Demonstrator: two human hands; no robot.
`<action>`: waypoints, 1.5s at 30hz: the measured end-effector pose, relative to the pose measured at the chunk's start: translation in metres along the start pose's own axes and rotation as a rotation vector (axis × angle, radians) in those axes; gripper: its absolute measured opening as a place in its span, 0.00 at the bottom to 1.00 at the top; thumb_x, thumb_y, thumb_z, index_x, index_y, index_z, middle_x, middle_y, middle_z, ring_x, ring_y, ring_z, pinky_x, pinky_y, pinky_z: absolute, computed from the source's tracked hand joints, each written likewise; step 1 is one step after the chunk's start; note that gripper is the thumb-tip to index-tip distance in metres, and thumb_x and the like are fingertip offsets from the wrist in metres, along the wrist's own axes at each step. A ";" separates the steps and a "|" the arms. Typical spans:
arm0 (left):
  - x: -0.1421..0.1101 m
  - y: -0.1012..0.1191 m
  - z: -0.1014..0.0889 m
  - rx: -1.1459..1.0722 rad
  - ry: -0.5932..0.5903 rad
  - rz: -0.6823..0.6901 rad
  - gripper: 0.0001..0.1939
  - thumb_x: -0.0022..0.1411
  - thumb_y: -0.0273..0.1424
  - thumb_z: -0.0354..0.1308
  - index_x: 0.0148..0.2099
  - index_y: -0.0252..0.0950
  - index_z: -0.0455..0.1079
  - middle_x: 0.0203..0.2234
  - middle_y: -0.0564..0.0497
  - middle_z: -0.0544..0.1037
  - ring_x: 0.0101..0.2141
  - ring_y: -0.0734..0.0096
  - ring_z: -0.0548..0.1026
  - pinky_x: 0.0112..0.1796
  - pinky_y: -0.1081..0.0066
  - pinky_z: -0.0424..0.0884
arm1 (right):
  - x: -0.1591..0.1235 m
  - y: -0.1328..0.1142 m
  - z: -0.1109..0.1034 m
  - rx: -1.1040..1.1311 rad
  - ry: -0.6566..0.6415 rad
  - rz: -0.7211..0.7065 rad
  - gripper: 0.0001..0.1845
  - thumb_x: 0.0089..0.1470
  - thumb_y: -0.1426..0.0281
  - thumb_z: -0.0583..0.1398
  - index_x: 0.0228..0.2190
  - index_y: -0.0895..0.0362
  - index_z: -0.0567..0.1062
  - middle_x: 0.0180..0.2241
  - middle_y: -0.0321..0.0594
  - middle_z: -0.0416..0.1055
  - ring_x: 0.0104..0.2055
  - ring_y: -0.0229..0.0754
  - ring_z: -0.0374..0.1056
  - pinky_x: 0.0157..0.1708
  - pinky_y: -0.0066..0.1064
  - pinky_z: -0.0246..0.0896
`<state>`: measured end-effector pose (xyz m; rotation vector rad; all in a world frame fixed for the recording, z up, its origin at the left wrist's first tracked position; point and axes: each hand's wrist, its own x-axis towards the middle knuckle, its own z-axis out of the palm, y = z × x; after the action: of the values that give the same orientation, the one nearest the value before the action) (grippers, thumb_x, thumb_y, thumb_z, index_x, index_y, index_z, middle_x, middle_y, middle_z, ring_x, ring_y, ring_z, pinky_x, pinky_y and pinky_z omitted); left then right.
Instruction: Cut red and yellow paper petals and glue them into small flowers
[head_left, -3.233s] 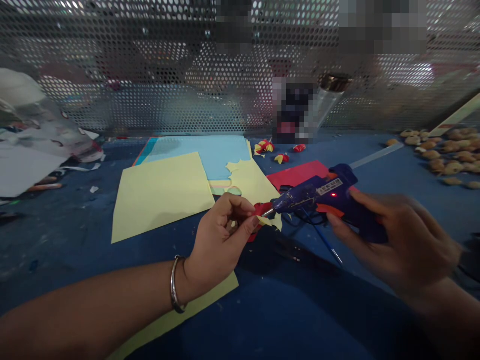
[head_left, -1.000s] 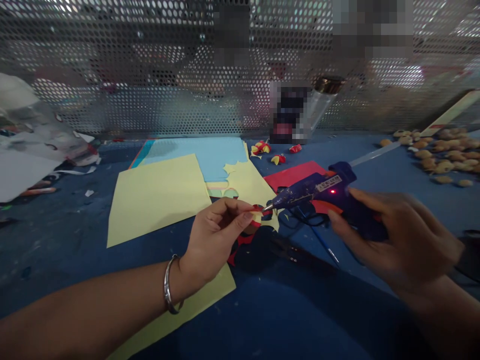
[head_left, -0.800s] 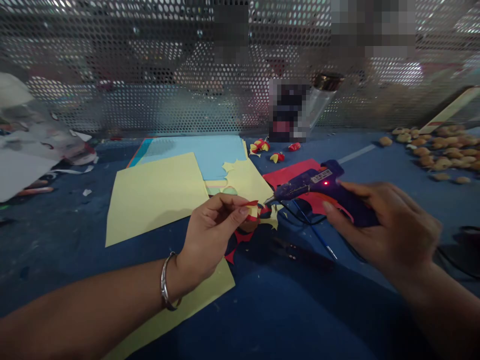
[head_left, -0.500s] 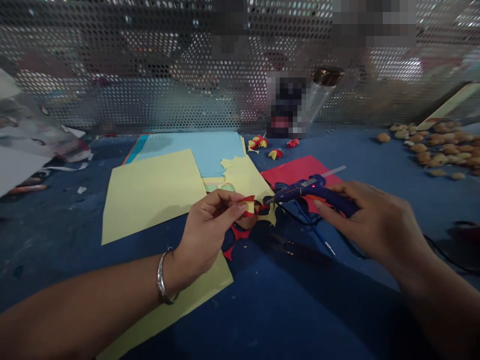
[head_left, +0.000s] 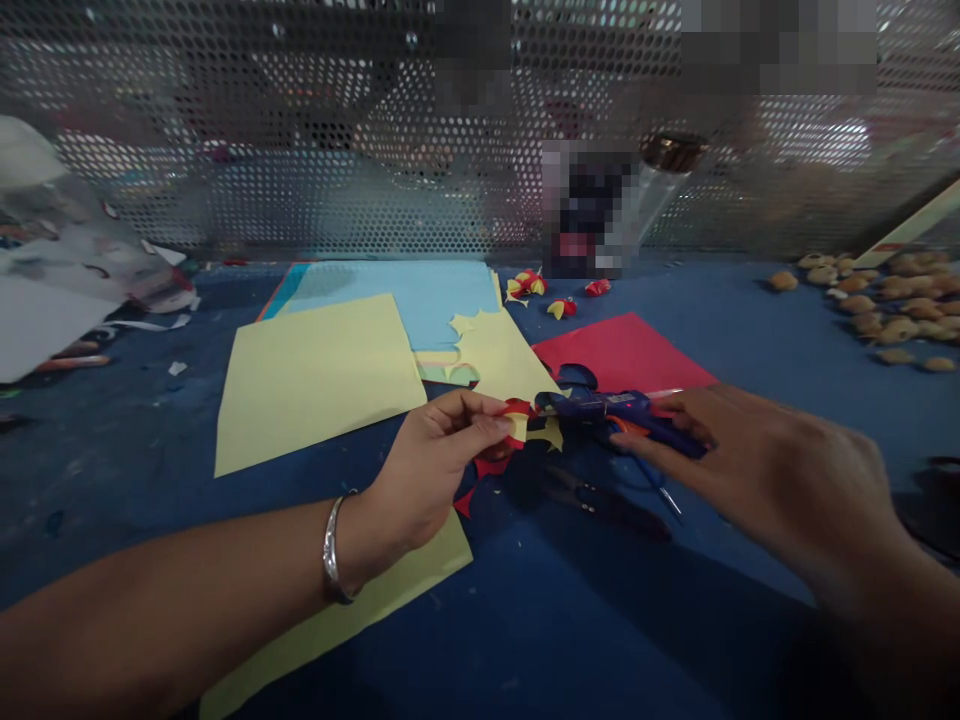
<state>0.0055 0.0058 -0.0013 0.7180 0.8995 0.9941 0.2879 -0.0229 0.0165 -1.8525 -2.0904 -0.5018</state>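
Note:
My left hand (head_left: 442,460) pinches a small red and yellow paper piece (head_left: 517,424) between thumb and fingertips. In my right hand (head_left: 772,470) is a dark blue glue gun (head_left: 619,406), lying almost level, its nozzle pointing left at the paper piece. Whether the nozzle touches the paper I cannot tell. The gun's orange trigger (head_left: 628,427) shows beside my right thumb. Beneath the left fingertips lie red paper scraps (head_left: 491,467). A cut yellow scrap (head_left: 550,433) is just right of the held piece.
Yellow sheets (head_left: 315,385) and a light blue sheet (head_left: 427,290) lie left; a red sheet (head_left: 622,350) lies behind the gun. Dark thread snips (head_left: 607,505) sit in front. Small red-yellow paper shapes (head_left: 561,308) stand near the perforated metal panel (head_left: 337,200). Brown nut-like pieces (head_left: 900,305) are piled right.
The glue gun has come down and tipped from slanted to nearly level, its nozzle now close to the paper piece. My left hand still pinches that piece; the view has shifted slightly.

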 end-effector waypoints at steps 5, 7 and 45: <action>-0.005 -0.002 0.002 0.098 -0.055 0.016 0.05 0.57 0.26 0.71 0.34 0.35 0.77 0.28 0.53 0.82 0.30 0.78 0.78 0.35 0.76 0.72 | -0.004 -0.030 -0.011 0.305 0.130 -0.295 0.13 0.69 0.57 0.61 0.43 0.54 0.79 0.35 0.38 0.82 0.32 0.42 0.79 0.32 0.34 0.70; -0.007 -0.003 0.003 0.171 -0.115 0.047 0.05 0.56 0.26 0.71 0.34 0.34 0.78 0.28 0.54 0.81 0.29 0.78 0.77 0.35 0.75 0.72 | -0.005 -0.043 -0.012 0.427 0.132 -0.365 0.11 0.68 0.60 0.63 0.46 0.54 0.78 0.37 0.39 0.83 0.34 0.41 0.80 0.35 0.32 0.73; -0.011 -0.003 0.001 0.522 -0.308 0.201 0.07 0.62 0.33 0.65 0.39 0.35 0.75 0.32 0.51 0.77 0.35 0.70 0.74 0.39 0.66 0.70 | -0.007 -0.064 -0.003 0.651 0.124 -0.439 0.04 0.68 0.73 0.62 0.40 0.54 0.77 0.33 0.37 0.82 0.32 0.37 0.79 0.34 0.27 0.74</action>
<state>0.0049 -0.0058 -0.0004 1.3858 0.8294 0.7941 0.2251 -0.0373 0.0121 -0.9857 -2.2154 -0.0039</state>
